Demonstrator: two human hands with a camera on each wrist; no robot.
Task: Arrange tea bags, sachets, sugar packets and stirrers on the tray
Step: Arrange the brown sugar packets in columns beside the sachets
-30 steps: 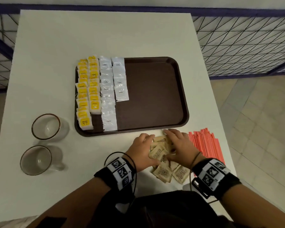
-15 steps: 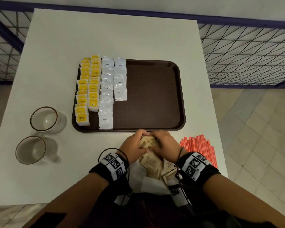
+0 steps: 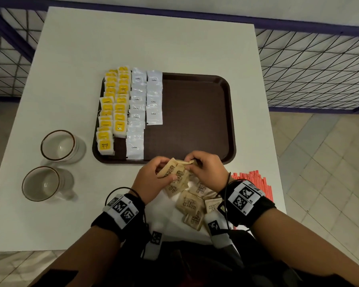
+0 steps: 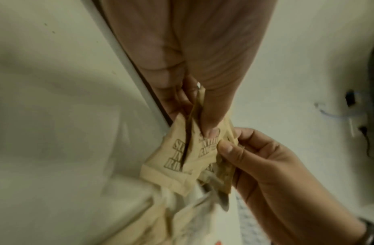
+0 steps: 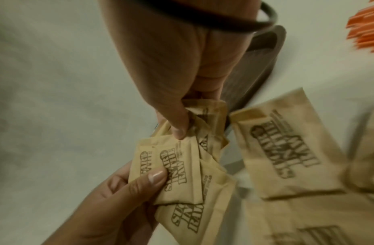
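Note:
A dark brown tray [image 3: 197, 112] holds two rows of yellow tea bags [image 3: 113, 108] and two rows of white coffee sachets [image 3: 142, 108] on its left half. Just in front of the tray's near rim, both hands hold a fanned bunch of brown sugar packets [image 3: 175, 176] [image 4: 188, 159] [image 5: 182, 167] above the table. My left hand [image 3: 153, 175] pinches the bunch from the left, my right hand [image 3: 203, 168] pinches its top edge. More sugar packets [image 3: 192, 206] lie loose on the table beneath. Orange stirrers [image 3: 255, 181] lie right of my right wrist.
Two glass mugs [image 3: 59, 145] [image 3: 43, 183] stand on the white table [image 3: 133, 42] left of the tray. The tray's right half is bare. A wire fence runs behind and on both sides, with tiled floor at the right.
Both hands gathered sugar packets from the pile on the table and lifted a bunch, which they now hold up near the tray's front rim.

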